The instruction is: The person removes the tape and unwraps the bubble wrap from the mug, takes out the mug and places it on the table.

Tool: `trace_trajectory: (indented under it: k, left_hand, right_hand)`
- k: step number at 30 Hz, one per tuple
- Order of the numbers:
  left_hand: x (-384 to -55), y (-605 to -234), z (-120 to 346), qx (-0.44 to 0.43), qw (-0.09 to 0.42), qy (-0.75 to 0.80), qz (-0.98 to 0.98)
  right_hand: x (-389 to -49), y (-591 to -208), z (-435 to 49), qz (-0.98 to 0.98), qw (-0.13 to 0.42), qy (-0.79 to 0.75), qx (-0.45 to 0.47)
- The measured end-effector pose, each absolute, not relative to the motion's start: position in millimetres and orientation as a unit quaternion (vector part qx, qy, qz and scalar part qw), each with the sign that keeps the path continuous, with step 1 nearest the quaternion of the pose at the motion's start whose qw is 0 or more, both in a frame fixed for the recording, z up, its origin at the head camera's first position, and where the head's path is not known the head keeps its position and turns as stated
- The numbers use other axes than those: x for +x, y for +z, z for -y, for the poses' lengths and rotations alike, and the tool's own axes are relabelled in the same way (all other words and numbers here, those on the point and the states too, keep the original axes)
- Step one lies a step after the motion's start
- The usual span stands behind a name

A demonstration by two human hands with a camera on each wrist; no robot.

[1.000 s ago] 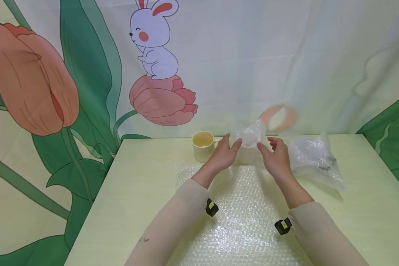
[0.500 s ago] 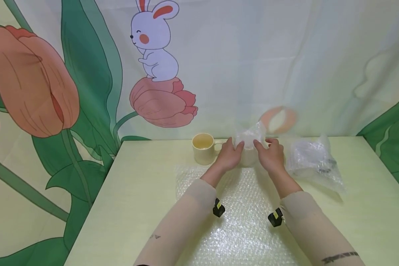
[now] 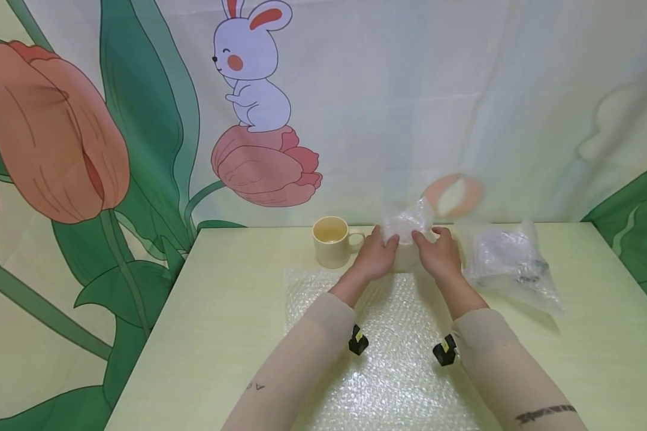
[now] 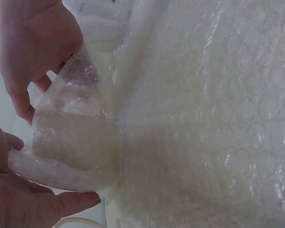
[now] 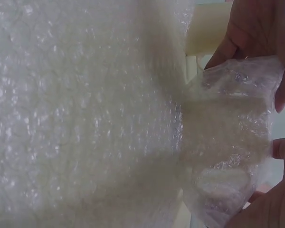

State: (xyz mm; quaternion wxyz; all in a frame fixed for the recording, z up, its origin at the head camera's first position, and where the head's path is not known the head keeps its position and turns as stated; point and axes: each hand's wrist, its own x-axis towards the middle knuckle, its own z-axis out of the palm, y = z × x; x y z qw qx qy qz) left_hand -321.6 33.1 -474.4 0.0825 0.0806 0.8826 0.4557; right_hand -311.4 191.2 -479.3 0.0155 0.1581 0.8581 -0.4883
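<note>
A beige mug (image 3: pixel 405 258), wrapped in clear bubble wrap, stands at the back middle of the table. Its handle shows faintly through the film in the right wrist view. My left hand (image 3: pixel 376 256) grips its left side, thumb at the front near the top. Opposite, my right hand (image 3: pixel 441 254) holds the right side the same way. Loose bubble wrap (image 3: pixel 410 218) sticks up above the mug between both thumbs. The fingers behind are partly hidden. In the left wrist view, the wrapped mug (image 4: pixel 76 137) sits at the edge of the flat sheet.
A bare yellow mug (image 3: pixel 331 244) stands just left of my left hand, handle toward it. A bubble-wrapped bundle (image 3: pixel 509 254) lies to the right. Beneath my forearms a large bubble wrap sheet (image 3: pixel 388 377) covers the middle of the table (image 3: pixel 210 335). A printed curtain hangs behind.
Both hands have moved inward from beside the wrapped mug and now press its bubble wrap from both sides. The yellow mug and the bundle stay where they were.
</note>
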Motion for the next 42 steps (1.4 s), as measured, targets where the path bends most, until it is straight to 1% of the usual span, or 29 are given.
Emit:
trace_trajectory:
  k: [5, 9, 13, 23, 31, 42]
  left_hand:
    - [-320.1, -474.8, -34.3, 0.094, 0.088, 0.456, -0.881]
    - [-319.0, -473.5, -34.9, 0.085, 0.105, 0.446, -0.885]
    - [-319.0, -472.6, -35.4, 0.084, 0.103, 0.436, -0.89]
    - [-314.9, -468.0, -38.2, 0.081, 0.088, 0.417, -0.901]
    - [-312.7, -471.3, -38.2, 0.088, 0.069, 0.423, -0.899]
    - [-308.8, -475.0, -35.8, 0.098, 0.069, 0.433, -0.893]
  right_hand:
    - [-313.2, -478.5, -195.3, -0.861, 0.039, -0.486, 0.144]
    - [-313.1, -477.6, -196.5, -0.858, 0.04, -0.492, 0.144]
    - [-312.6, -476.2, -195.5, -0.852, 0.038, -0.5, 0.151]
    - [-310.7, -475.6, -194.9, -0.843, 0.018, -0.516, 0.15]
    - [-308.4, -477.1, -194.4, -0.832, -0.002, -0.533, 0.15]
    - [-307.5, -483.1, -195.6, -0.834, -0.005, -0.532, 0.146]
